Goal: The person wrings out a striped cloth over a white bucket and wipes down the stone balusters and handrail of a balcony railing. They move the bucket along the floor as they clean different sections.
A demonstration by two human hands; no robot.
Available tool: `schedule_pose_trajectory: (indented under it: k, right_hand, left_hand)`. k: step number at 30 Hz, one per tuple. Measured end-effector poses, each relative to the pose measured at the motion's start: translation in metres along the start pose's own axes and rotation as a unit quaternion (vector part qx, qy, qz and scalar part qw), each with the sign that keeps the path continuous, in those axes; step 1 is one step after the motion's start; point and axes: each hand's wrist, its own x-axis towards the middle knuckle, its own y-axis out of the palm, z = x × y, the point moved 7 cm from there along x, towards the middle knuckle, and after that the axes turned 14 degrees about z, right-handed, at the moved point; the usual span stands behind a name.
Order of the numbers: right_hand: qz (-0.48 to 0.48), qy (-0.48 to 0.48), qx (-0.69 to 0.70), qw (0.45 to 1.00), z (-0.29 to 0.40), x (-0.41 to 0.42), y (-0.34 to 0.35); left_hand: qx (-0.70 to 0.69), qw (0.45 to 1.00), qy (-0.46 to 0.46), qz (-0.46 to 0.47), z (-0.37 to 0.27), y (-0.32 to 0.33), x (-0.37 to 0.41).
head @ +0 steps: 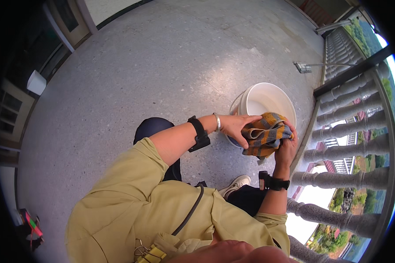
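Note:
An orange, grey and blue checked cloth (265,136) is bunched between my hands, over the near rim of a white plastic bucket (261,95). My right hand (287,143) grips the cloth from its right side, fingers curled over the edge. Against the left side of it lies my left hand (235,127), thumb and fingers spread apart; whether they pinch the fabric cannot be made out. The bucket stands upright on the speckled floor (151,75), its visible inside pale and bare. Hands and cloth cover its near side.
A stone balustrade (349,154) runs close along my right. Beyond the bucket, a flat-headed floor tool (303,67) rests near the railing. To the far left stand a white bin (37,82) and a door (14,105). My shoe (237,184) is just below the bucket.

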Motion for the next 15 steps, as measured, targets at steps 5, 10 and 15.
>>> schedule_pose_trajectory:
  k: [5,10,15]
  right_hand:
    - [0.016,-0.043,0.026,0.999,0.014,-0.001,-0.004]
    - [0.019,0.005,0.067,0.998,0.011,-0.007,-0.001]
    - [0.06,-0.004,-0.044,0.997,0.013,-0.009,0.011]
  left_hand:
    - [-0.226,0.968,-0.046,-0.1,0.013,-0.022,0.009]
    - [-0.186,0.977,-0.012,-0.102,0.007,-0.017,0.026]
    - [-0.201,0.968,-0.008,-0.151,0.007,-0.015,0.028]
